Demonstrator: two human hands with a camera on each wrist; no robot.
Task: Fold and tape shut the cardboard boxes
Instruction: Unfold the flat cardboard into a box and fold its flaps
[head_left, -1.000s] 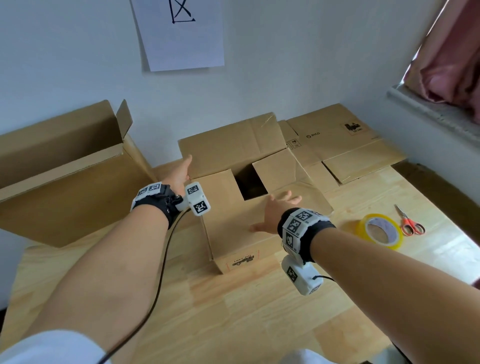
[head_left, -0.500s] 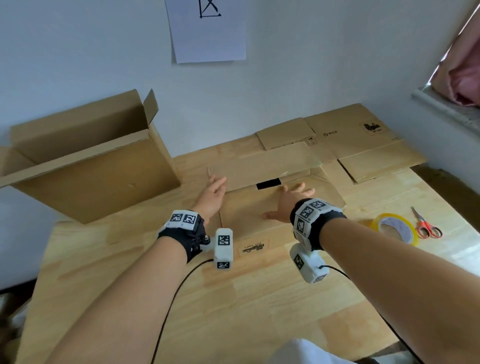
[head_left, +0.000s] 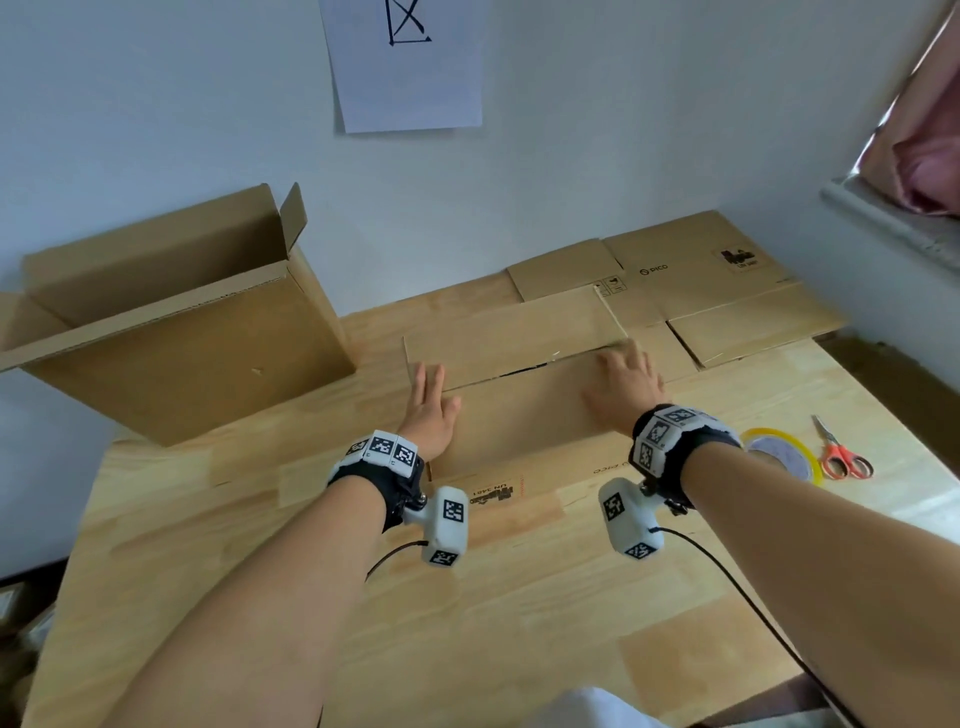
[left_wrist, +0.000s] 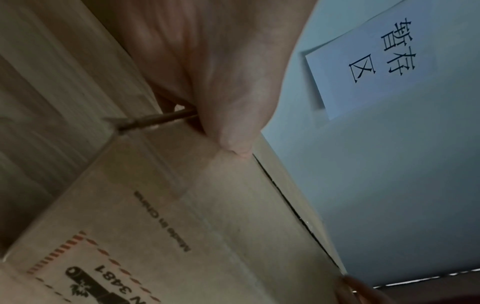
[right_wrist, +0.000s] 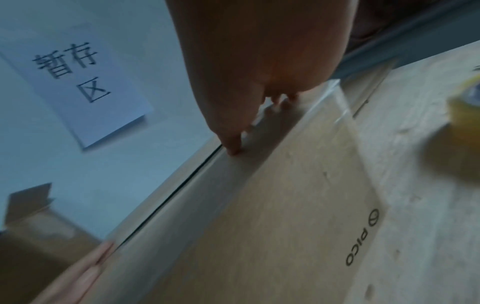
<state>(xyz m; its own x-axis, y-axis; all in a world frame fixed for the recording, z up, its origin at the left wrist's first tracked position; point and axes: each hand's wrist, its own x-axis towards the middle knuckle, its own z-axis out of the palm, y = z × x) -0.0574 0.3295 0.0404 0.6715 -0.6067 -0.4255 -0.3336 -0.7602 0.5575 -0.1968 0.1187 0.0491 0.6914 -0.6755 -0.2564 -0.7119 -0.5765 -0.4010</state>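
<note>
A brown cardboard box (head_left: 524, 415) sits on the wooden table (head_left: 467, 597) in front of me, its two top flaps folded down and meeting at a narrow dark seam (head_left: 524, 370). My left hand (head_left: 428, 405) lies flat with straight fingers on the box's left end, over the seam. My right hand (head_left: 626, 382) presses flat on the right end of the flaps. The left wrist view shows the box's printed side (left_wrist: 155, 236) and the thumb (left_wrist: 228, 115) on the top edge. In the right wrist view the fingers (right_wrist: 233, 142) touch the flap beside the seam.
A roll of yellow tape (head_left: 782, 457) and orange-handled scissors (head_left: 839, 452) lie right of the box. A large open box (head_left: 171, 332) stands at the back left. Flattened cardboard (head_left: 691, 291) lies at the back right by the wall. A paper sign (head_left: 408, 62) hangs above.
The box's raised flaps have been folded down until the top is nearly closed. Both hands moved onto the top flaps and spread apart towards the box's two ends.
</note>
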